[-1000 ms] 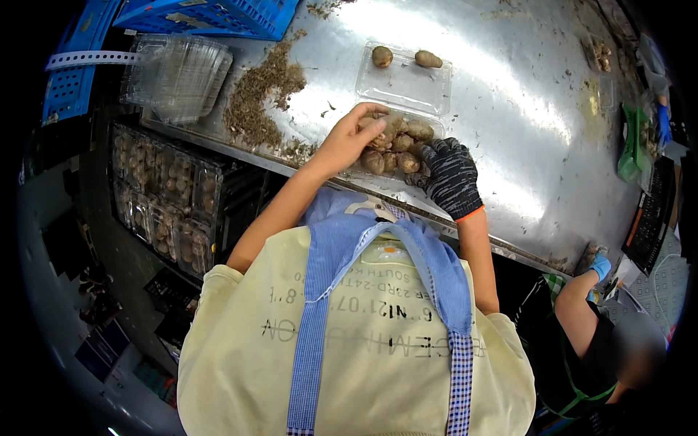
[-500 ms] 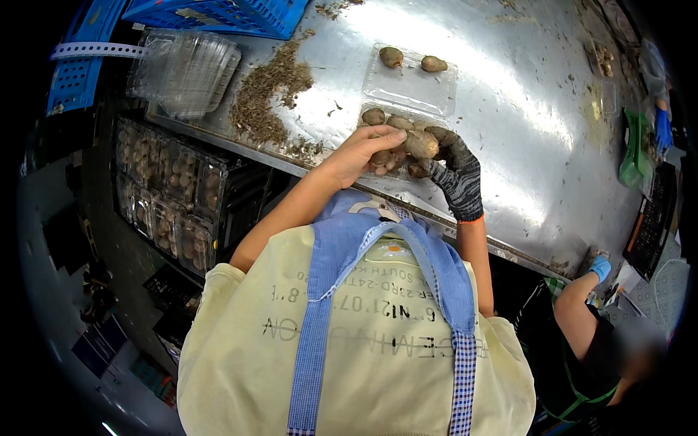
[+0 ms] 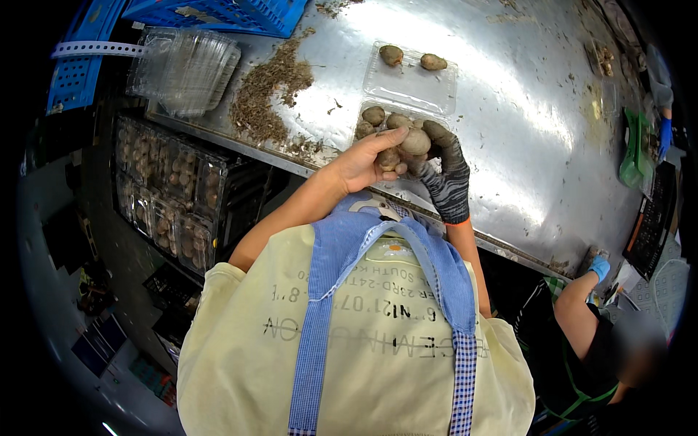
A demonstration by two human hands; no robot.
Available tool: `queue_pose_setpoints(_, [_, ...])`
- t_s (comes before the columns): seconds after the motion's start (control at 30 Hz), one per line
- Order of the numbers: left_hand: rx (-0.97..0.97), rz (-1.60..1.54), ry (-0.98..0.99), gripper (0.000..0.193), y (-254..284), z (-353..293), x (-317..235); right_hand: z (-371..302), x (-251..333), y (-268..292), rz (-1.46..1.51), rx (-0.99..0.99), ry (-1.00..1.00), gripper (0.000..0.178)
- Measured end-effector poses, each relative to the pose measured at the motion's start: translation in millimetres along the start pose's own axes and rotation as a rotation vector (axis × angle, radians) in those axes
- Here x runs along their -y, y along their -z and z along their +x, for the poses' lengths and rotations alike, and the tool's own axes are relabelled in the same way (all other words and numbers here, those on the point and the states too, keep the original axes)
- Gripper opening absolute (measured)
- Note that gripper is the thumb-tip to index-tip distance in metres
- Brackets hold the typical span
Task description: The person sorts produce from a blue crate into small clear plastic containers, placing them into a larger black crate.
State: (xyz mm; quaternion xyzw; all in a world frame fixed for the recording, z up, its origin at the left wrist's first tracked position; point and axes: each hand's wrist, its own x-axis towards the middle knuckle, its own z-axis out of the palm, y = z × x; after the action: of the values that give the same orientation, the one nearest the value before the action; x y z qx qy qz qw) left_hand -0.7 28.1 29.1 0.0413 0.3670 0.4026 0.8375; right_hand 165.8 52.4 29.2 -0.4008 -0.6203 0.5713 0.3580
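My bare left hand (image 3: pixel 363 158) is closed on a brown, egg-shaped piece of produce (image 3: pixel 416 142), its thumb along the upper side. A second brown piece (image 3: pixel 389 158) shows at its palm and fingers. On the right, my right hand (image 3: pixel 446 163), in a grey-black knit glove with an orange cuff, curls its fingers and thumb around the first piece's other side. Just beyond the hands, a clear plastic clamshell box (image 3: pixel 412 89) lies open. Several similar pieces are in its near half, partly hidden by my hands; two more pieces (image 3: pixel 391 55) rest on its far half.
Dark crumbly debris (image 3: pixel 269 102) lies on the metal table (image 3: pixel 523 145) at left. Behind it are stacked clear boxes (image 3: pixel 185 73) and a blue crate (image 3: pixel 218 14). Filled boxes (image 3: pixel 167 189) stand below the table edge. Another person's blue-gloved hand (image 3: pixel 600 267) is at right.
The held piece has turned, from lying lengthwise with its pale end rightward to looking rounder. My left hand has tilted, showing more palm; my right hand has shifted slightly left.
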Motion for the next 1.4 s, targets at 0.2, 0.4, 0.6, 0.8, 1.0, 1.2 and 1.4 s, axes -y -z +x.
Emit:
queue_pose_setpoints(0.2, [0.08,0.003,-0.07,0.034,3.0,3.1,6.1,3.5,-2.9,-1.2,-0.086,-0.089,-0.001,0.037])
queue_pose_setpoints(0.4, [0.136,0.077,-0.139,0.037,0.5,3.6,4.6,5.8,-11.1,0.2,0.084,-0.286,-0.164,0.028])
queue_pose_setpoints(0.6, [-0.088,0.599,-0.454,0.043,-8.9,-0.2,-0.6,-0.4,-38.8,25.9,0.129,-0.141,-0.289,0.032])
queue_pose_setpoints(0.8, [-0.231,0.974,-0.628,0.048,-8.0,2.4,3.1,-6.6,-40.3,12.5,-0.613,-0.118,0.177,0.019])
queue_pose_setpoints(1.0, [-0.324,1.005,-0.6,0.049,-4.7,8.6,-18.0,-5.4,-36.6,9.7,0.047,-0.237,-0.163,0.02])
queue_pose_setpoints(1.2, [-0.588,1.551,-0.677,0.051,9.0,47.4,-62.9,4.2,-28.1,17.2,0.174,-0.291,-0.183,0.029])
queue_pose_setpoints(1.4, [-0.614,1.662,-0.395,0.053,15.9,71.8,-75.9,0.1,-36.9,24.5,0.15,-0.258,-0.183,0.028])
